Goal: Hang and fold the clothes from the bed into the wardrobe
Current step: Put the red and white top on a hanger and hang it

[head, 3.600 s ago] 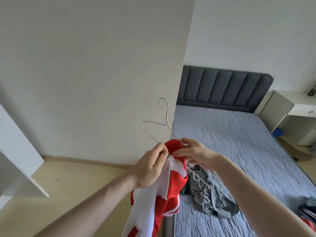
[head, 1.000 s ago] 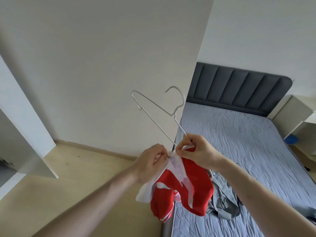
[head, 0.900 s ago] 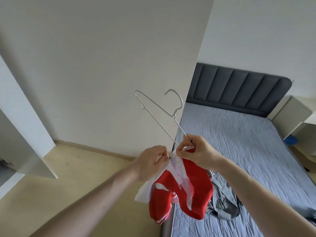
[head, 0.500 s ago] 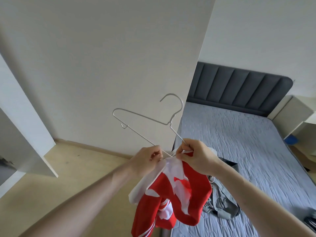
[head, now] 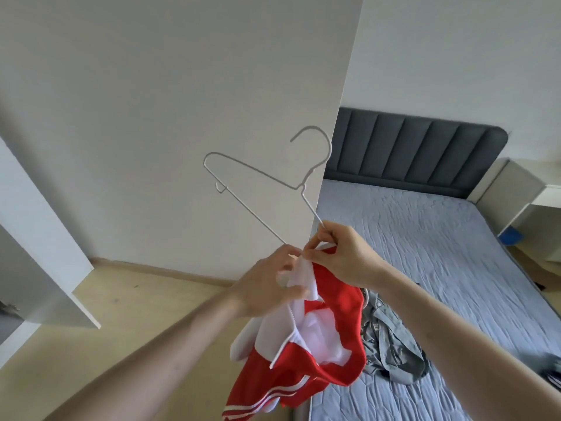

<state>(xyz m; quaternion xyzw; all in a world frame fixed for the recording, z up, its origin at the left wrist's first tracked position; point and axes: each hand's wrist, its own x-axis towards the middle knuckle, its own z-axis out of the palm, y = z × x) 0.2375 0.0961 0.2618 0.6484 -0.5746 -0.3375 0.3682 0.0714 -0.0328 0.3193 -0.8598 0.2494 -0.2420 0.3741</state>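
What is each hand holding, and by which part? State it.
Right hand pinches the red and white garment at its top edge, against the wire hanger's arm. Left hand holds the garment's white upper edge beside it.

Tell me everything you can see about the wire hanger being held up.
The thin silver-white wire hanger looks like bare metal, with a curved hook on top, a small notch near its left shoulder and a straight bottom bar. It is tilted, hook uppermost, in front of the white wall. The right hand pinches one arm; the left hand meets the bar's lower end, where the red and white garment hides it.
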